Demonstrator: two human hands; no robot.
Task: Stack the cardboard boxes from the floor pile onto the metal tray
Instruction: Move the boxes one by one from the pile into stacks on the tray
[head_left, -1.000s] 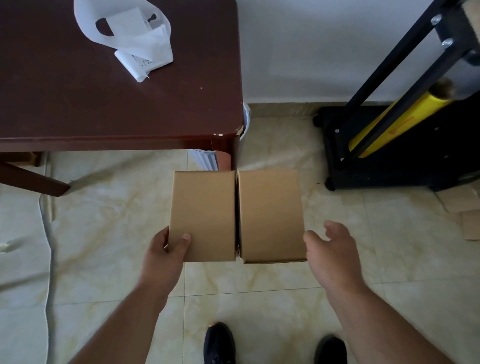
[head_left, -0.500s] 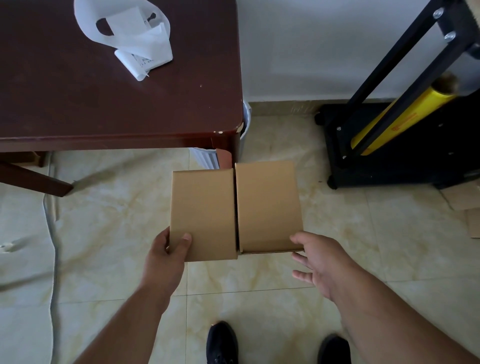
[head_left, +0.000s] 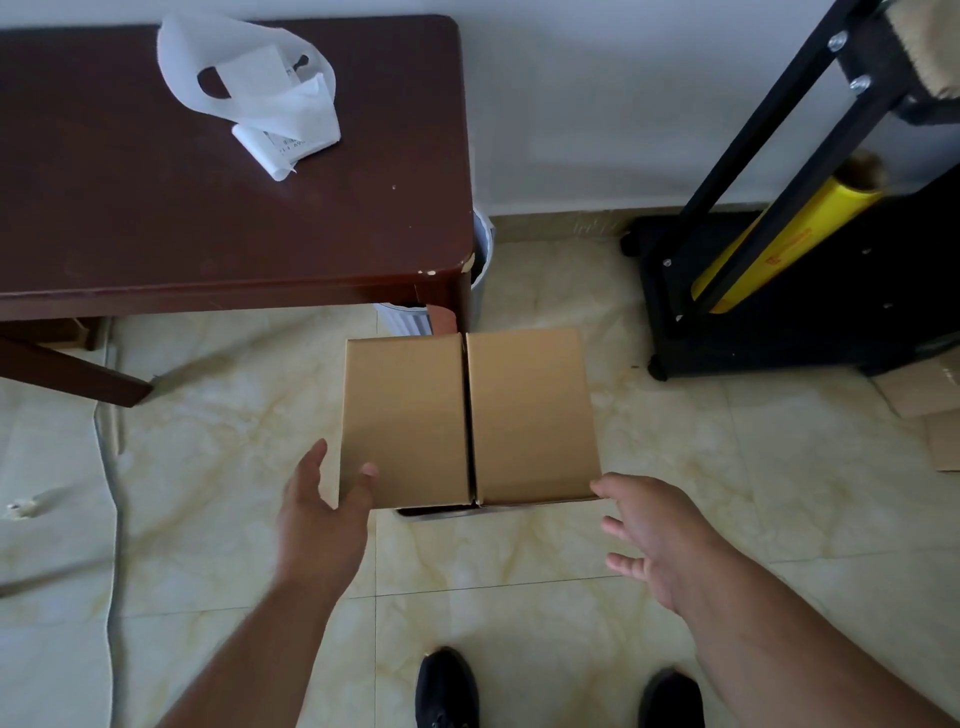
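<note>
Two brown cardboard boxes stand side by side, touching: the left box (head_left: 405, 415) and the right box (head_left: 530, 410). A thin strip of the metal tray (head_left: 434, 512) shows under their near edge. My left hand (head_left: 322, 514) is at the left box's near-left corner, thumb tip lying on its top, fingers loosely spread beside its left edge. My right hand (head_left: 654, 535) hovers with spread fingers just off the right box's near-right corner, holding nothing.
A dark brown table (head_left: 156, 218) with a white plastic bag (head_left: 254, 93) stands at the back left, a grey bin (head_left: 480, 260) beside its leg. A black cart (head_left: 779, 312) with a yellow roll (head_left: 789, 239) stands right. Flat cardboard (head_left: 930, 400) lies far right. My shoes (head_left: 447, 686) are below.
My right hand has come off the right box and pulled back toward me. My left hand's grip on the left box has loosened to spread fingers. The boxes sit still.
</note>
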